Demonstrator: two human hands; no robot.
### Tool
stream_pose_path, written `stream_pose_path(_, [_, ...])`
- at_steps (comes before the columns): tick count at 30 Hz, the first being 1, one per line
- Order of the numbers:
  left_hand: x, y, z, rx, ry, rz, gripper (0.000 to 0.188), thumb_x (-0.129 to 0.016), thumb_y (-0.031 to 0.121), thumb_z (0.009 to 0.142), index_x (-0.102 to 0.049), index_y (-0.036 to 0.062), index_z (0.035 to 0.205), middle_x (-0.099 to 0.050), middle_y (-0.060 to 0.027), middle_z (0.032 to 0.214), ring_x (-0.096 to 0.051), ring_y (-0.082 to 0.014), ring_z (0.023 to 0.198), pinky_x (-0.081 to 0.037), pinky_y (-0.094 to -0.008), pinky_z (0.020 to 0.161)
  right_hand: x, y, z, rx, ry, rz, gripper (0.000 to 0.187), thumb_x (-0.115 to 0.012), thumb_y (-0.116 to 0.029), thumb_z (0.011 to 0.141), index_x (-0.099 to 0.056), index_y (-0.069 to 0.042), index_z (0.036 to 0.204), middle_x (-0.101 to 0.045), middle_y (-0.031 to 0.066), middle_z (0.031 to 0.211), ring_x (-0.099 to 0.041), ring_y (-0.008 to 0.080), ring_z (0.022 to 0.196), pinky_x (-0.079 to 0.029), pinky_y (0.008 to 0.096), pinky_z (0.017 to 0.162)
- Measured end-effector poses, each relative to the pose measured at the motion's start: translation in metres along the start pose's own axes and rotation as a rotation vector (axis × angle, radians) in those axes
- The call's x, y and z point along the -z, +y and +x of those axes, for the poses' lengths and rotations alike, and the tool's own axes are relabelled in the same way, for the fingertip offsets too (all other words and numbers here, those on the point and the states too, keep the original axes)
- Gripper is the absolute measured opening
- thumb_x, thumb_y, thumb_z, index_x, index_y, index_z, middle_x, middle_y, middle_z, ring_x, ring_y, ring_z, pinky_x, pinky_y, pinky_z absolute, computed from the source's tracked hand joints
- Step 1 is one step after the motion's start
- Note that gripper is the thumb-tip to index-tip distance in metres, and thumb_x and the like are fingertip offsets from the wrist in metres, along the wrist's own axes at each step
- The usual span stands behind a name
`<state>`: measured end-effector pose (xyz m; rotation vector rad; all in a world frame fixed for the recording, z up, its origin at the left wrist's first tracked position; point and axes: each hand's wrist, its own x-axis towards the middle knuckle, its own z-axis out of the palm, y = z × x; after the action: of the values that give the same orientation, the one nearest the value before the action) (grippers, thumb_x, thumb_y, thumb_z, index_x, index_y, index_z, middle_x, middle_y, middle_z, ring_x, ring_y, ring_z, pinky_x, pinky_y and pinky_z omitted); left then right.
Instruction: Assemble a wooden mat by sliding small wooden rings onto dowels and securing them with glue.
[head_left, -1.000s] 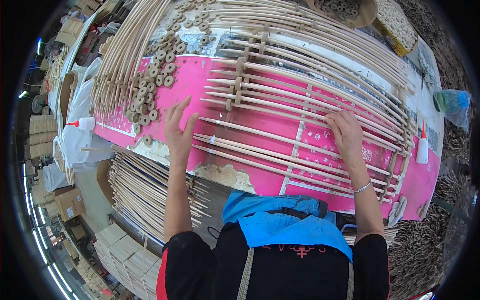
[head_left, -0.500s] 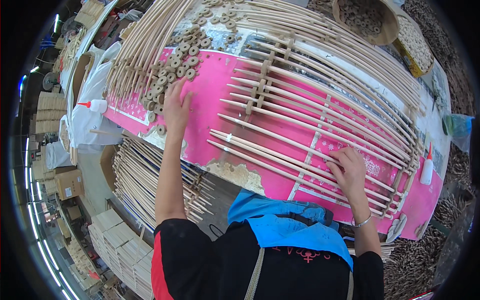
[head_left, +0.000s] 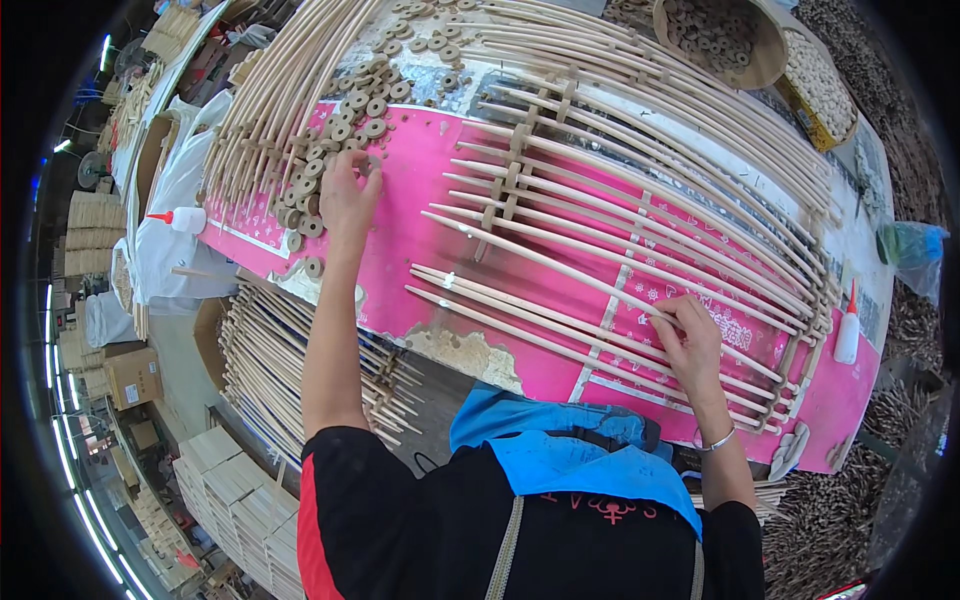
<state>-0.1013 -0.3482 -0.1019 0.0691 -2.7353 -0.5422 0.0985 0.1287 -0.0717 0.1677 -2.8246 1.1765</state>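
Observation:
My right hand (head_left: 688, 345) is closed, its thumb and fingers pinching a thin wooden stick (head_left: 560, 268) that slants across the pink sheet. Below it lie a few more sticks (head_left: 520, 318), their tapered ends pointing left. White dabs show near some of the left ends. My left hand (head_left: 348, 205) is at the edge of a pile of wooden discs (head_left: 340, 130) with centre holes. Its thumb stands apart from the curled fingers, and I see nothing clearly held. Farther back, parallel sticks are joined by small wooden pieces (head_left: 517, 150) into a rack-like frame.
A white bottle with a red nozzle (head_left: 188, 220) stands at the left, another (head_left: 848, 335) at the right. A round tub of discs (head_left: 722, 45) and a yellow box of pale pieces (head_left: 818, 85) are far right. Bundled sticks (head_left: 290, 90) lie far left; more sticks (head_left: 290, 355) sit below the table.
The left end of the stick in my right hand has swung away from me, widening the gap to the nearer sticks. My left hand's fingers have curled more by the discs.

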Motion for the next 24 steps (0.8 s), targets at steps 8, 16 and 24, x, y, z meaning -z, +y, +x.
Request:
stream_pose_path(8, [0.025,0.05,-0.057,0.5,-0.356,-1.089,0.034,-0.067,0.024,0.103,-0.069,0.0053,0.132,-0.074,0.0004,0.114,-0.067,-0.0075,0.103,-0.048,-0.025,0.088,0.001,-0.005,0.009,-0.041,0.002,0.04,0.015,-0.077,-0.002,0.089,-0.071,0.0,0.102,-0.067,0.0105,0.091,-0.068,0.0246,0.081,-0.053,0.0339,0.068])
stream_pose_path(16, [0.032,0.066,-0.069,0.544,-0.439,-1.227,0.04,-0.068,0.023,0.104,-0.064,0.0068,0.14,-0.075,-0.0011,0.112,-0.068,-0.008,0.101,-0.049,-0.0238,0.084,0.0,-0.003,0.009,0.014,0.004,0.003,0.016,-0.078,-0.004,0.087,-0.071,-0.001,0.102,-0.067,0.0112,0.093,-0.068,0.0267,0.085,-0.054,0.0358,0.072])
stream_pose_path(24, [0.043,0.104,-0.084,0.515,-0.368,-1.139,0.081,-0.076,0.022,0.099,-0.032,0.009,0.165,-0.075,-0.0033,0.105,-0.068,-0.0092,0.097,-0.049,-0.0249,0.08,0.002,-0.013,0.014,0.093,0.074,-0.039,0.015,-0.078,-0.006,0.088,-0.072,-0.002,0.102,-0.065,0.0115,0.09,-0.066,0.028,0.087,-0.054,0.0386,0.075])
